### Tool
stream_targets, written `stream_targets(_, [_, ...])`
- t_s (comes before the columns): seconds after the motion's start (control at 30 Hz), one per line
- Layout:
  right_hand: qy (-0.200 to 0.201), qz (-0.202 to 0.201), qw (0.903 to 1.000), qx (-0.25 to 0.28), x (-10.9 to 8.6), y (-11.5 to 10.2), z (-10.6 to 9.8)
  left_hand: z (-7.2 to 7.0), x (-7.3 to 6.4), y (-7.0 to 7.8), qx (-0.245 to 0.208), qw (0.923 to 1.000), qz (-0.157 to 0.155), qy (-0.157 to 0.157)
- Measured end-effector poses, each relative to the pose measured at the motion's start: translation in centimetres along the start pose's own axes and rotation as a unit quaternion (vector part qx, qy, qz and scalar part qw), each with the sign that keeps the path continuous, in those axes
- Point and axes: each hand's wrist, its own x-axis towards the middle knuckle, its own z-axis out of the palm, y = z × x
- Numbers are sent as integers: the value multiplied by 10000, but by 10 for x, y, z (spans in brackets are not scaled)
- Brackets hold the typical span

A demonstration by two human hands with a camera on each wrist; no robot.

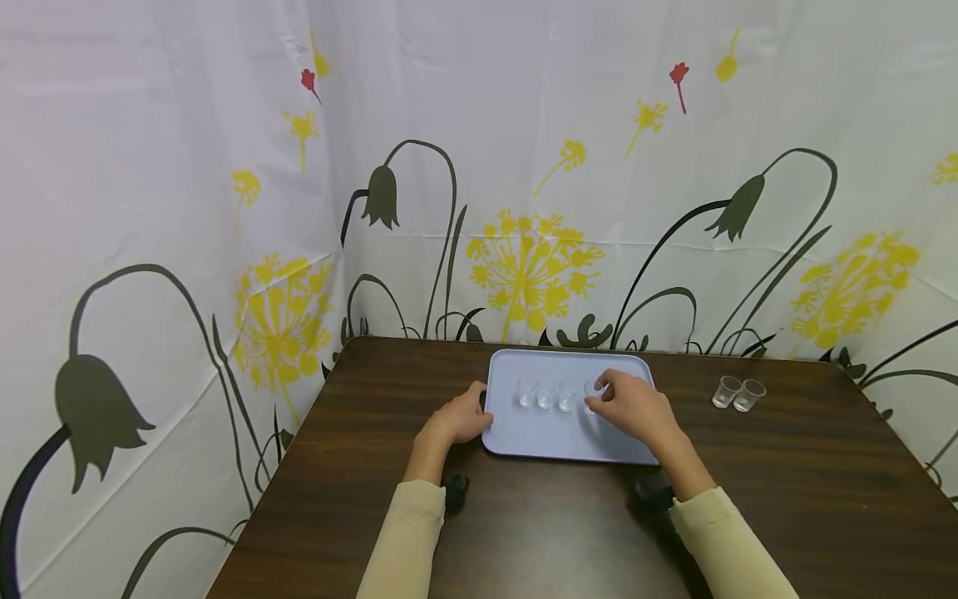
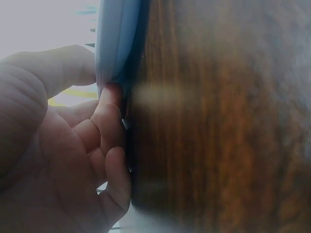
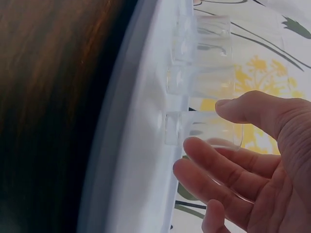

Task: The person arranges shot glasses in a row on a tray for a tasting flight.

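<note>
A light blue tray point(image 1: 569, 437) lies on the dark wooden table. My left hand point(image 1: 464, 413) pinches its left edge, the thumb over the rim and the fingers beneath, as the left wrist view shows point(image 2: 73, 116). Three clear shot glasses point(image 1: 545, 394) stand upright in a row on the tray. Just right of them is another clear shot glass point(image 3: 201, 128), upright on or very near the tray's surface. My right hand point(image 1: 636, 405) holds this one between thumb and fingers. Part of that glass is hidden behind the fingers in the head view.
To the right of the tray, two more clear glasses point(image 1: 738, 394) stand side by side on the table point(image 1: 808, 482). A white curtain point(image 1: 554, 100) with printed flowers hangs behind the table and along its left side.
</note>
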Motion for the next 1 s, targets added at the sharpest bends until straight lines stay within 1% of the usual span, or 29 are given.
stream_targets(0.1, [-2, -62, 10000, -18, 0, -1, 2, 1, 1, -1, 28, 10000, 7, 4])
stream_targets(0.23, [42, -67, 10000, -54, 0, -3, 4, 1, 2, -3, 26, 10000, 23, 13])
stream_targets(0.47, [-7, -31, 10000, -57, 2, -5, 7, 1, 3, -2, -25, 10000, 20, -16])
stream_targets(0.87, [24, -74, 10000, 1, 3, -7, 10, -2, -2, 3, 131, 9999, -7, 33])
stream_targets(1.0, [-10, -49, 10000, 2, 2, -7, 10, -2, -6, 6, 215, 9998, 1, 56])
